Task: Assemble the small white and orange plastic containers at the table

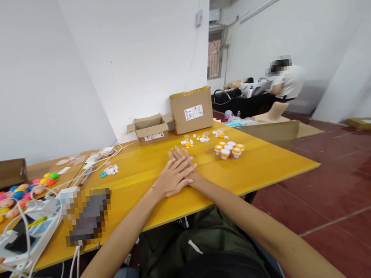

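Observation:
My left hand [173,176] lies flat on top of my right hand [187,157], both palms down on the yellow table [258,166] near its front edge. Neither hand holds anything; the fingers are stretched out and close together. Only the fingertips and wrist of my right hand show under the left. A cluster of small jars with orange lids [229,149] stands just right of the hands. Loose white and orange caps [194,140] lie scattered beyond the fingertips.
Two cardboard boxes [191,109] [151,128] stand at the table's far edge. Colourful plastic eggs [8,201], white cables and a device [28,232] crowd the left side. A seated person [286,80] works at a far desk. Red floor lies to the right.

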`<control>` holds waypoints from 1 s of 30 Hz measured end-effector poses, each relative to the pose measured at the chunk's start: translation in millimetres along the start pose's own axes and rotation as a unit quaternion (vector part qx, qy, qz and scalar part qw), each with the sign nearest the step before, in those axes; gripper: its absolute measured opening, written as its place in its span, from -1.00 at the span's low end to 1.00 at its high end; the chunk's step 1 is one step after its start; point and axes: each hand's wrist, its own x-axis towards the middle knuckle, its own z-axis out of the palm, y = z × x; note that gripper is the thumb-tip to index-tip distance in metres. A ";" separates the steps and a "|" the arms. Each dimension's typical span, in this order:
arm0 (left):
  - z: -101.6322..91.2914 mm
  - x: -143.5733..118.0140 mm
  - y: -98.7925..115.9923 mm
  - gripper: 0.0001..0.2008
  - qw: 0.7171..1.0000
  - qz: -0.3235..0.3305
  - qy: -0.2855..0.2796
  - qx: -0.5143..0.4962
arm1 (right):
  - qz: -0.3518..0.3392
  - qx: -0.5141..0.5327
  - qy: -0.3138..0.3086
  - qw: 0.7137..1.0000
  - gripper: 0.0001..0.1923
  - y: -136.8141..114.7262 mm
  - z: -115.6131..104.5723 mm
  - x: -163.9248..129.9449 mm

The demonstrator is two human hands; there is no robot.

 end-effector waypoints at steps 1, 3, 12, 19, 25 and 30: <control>1.2 -0.4 -2.1 -0.46 1.000 -0.011 0.007 0.009 | 0.008 -0.007 -0.008 1.000 -0.50 2.3 -1.9 -2.2; 3.2 -2.3 -6.8 -0.47 0.999 -0.027 0.020 0.024 | 0.036 -0.023 -0.029 0.999 -0.49 7.3 -8.1 -6.6; 6.2 -15.5 -27.7 -0.47 0.992 -0.112 0.043 0.035 | 0.069 -0.037 -0.017 0.997 -0.51 52.1 -44.3 -33.6; 8.6 -17.2 -30.5 -0.47 0.990 -0.132 0.050 0.028 | 0.057 -0.072 -0.034 0.995 -0.51 85.3 -52.1 -51.0; 11.9 -18.6 -34.3 -0.46 0.989 -0.139 0.050 0.021 | 0.074 -0.097 -0.052 0.991 -0.56 97.8 -62.3 -56.5; 12.3 -18.9 -34.7 -0.46 0.988 -0.149 0.040 0.005 | 0.077 -0.094 -0.030 0.992 -0.54 100.3 -74.0 -55.2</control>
